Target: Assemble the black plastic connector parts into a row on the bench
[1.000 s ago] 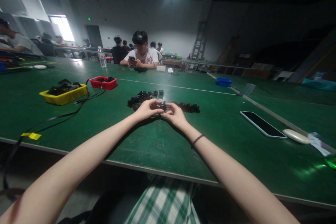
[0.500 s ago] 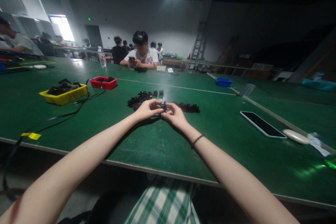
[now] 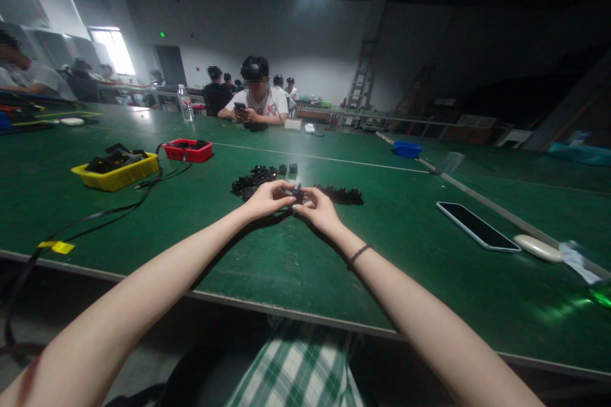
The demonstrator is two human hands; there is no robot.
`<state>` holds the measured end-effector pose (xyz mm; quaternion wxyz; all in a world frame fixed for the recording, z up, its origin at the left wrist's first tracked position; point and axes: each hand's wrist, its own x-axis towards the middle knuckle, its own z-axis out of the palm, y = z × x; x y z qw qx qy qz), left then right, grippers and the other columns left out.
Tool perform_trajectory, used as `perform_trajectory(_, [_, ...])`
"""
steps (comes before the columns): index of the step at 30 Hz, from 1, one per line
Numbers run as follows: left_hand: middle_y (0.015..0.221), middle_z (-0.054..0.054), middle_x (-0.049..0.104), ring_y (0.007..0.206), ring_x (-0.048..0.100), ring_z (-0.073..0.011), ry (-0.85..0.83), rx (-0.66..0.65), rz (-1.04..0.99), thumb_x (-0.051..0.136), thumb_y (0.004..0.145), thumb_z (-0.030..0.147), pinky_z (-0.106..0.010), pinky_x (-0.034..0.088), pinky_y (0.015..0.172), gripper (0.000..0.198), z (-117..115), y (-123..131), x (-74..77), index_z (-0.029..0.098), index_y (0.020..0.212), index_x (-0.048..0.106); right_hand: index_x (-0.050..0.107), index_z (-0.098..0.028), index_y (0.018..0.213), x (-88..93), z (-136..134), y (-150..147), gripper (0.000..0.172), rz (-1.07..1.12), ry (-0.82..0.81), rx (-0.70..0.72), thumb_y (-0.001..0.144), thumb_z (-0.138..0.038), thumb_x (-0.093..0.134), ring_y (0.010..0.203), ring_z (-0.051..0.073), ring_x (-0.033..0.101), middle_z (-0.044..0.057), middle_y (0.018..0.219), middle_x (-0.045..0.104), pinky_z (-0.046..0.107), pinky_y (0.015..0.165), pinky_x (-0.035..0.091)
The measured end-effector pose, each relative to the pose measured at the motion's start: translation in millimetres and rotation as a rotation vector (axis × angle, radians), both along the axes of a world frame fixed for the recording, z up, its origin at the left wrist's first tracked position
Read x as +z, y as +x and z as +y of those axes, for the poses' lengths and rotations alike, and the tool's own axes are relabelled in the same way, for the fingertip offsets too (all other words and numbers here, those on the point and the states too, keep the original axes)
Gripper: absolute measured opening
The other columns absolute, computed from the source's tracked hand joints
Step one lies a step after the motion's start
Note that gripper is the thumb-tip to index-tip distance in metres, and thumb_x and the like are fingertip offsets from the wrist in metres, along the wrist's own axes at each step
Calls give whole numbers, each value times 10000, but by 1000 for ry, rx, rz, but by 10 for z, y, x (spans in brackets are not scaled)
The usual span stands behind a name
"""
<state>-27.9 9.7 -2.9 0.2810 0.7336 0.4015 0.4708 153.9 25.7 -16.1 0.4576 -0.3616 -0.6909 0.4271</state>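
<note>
A small black part (image 3: 298, 194) is held between my two hands, just above the green table (image 3: 296, 267). My left hand (image 3: 271, 198) pinches it from the left with thumb and fingers. From the right, my right hand (image 3: 319, 206) grips the same part, its thumb and fingertips close to the left ones. Behind my left hand lies a pile of black parts (image 3: 252, 179), with two small black pieces (image 3: 287, 169) beside it. A row of black parts (image 3: 346, 194) extends to the right of my right hand. The held part's details are too small to tell.
Left are a yellow tray (image 3: 114, 178) and a red tray (image 3: 189, 151) of black parts, with a black cable (image 3: 138, 198) nearby. At right lie a phone (image 3: 477, 226), a pale oval object (image 3: 538, 248) and a blue tray (image 3: 407, 149). Across the table sits a person (image 3: 260, 98).
</note>
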Motion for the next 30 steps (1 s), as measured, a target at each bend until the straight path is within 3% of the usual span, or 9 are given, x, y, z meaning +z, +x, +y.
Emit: perform_trajectory(30, [1019,-123,700,900,675,-242,-7,-10,-14,744,700,402,-405,529,838,433,31,-9,-24,120,1016,651,591,-156,1035,-1,2,10,476,-13,9,-4,597,-223,768,592,95,595,62,937,700,243,580,497])
